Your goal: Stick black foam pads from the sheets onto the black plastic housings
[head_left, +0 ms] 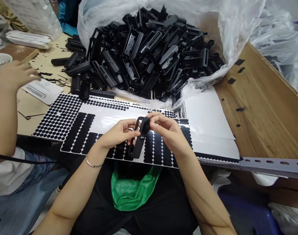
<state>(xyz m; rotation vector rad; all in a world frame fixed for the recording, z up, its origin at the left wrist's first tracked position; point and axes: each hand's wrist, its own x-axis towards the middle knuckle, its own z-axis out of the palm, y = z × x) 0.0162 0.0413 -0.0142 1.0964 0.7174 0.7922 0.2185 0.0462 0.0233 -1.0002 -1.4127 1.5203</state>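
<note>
A black plastic frame [138,143], long and hollow with a ribbed, patterned side, is held tilted above the sticker sheets. My left hand [122,133] grips it from the left, thumb on its face and fingers behind. At its upper end, my right hand [163,129] pinches a dark curved piece [145,125] between thumb and fingers. Whether that piece is a sticker or part of the frame is hard to tell. Beneath both hands lies a white sheet [103,122] with rows of black stickers, some oblong and some round.
A large heap of black plastic frames [149,52] fills a clear plastic bag [227,39] behind the sheets. On the right is a wooden board [259,111] with stray black bits. At left, a co-worker's hand [15,76] is near a white bowl [1,60]. A green bag [131,192] hangs below the table edge.
</note>
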